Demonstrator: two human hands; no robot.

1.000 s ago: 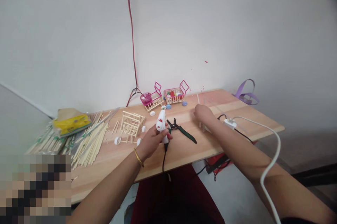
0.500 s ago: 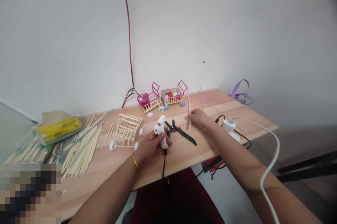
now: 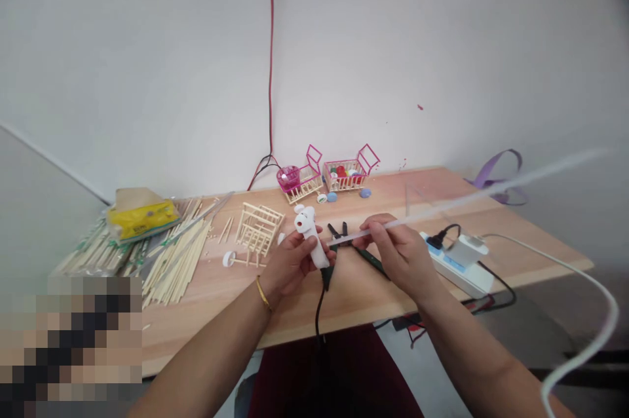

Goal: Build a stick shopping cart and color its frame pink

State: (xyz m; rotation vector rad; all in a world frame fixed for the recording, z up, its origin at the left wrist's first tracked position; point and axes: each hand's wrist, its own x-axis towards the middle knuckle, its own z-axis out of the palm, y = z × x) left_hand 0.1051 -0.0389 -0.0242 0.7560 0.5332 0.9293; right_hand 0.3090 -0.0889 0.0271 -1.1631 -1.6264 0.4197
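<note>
Within the left hand, fingers closed around it, I see the white hot-glue gun, presumably gripped for steadiness. Just right, the right hand pinches a translucent glue stick near its gun-side end, likely for control. Green-handled wire strippers lie between both grips; beyond the left, a stick cart frame.

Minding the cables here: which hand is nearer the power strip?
Right. The right hand is just left of the power strip; the left hand is farther left, around the glue gun.
</note>
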